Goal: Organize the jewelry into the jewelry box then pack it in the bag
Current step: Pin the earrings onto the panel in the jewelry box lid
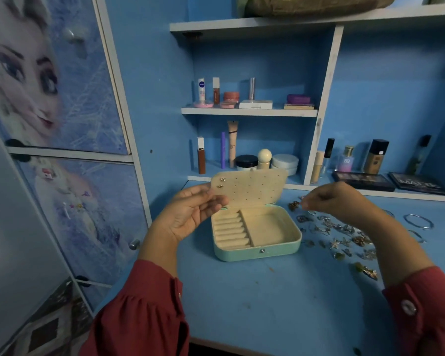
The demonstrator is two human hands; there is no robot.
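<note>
Blue table [280, 304] before you. Your left hand [190, 214] steadies the mint-green jewelry box [257, 250] by its cream peg-holed lid [249, 186]. Your right hand [332, 199] pinches something tiny; I cannot tell what. Loose metal jewelry [339, 235] lies beside the box. A slip could drop it.

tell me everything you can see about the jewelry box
The jewelry box is a small rounded rectangle with a mint green shell and cream, velvety lining, lying open on the blue desk. A metal snap sits mid front wall. Its base has ring rolls on the left and an empty open compartment on the right. The raised lid panel is dotted with holes; two small gold earrings sit at its upper left. The left hand holds the lid's left edge.
</note>
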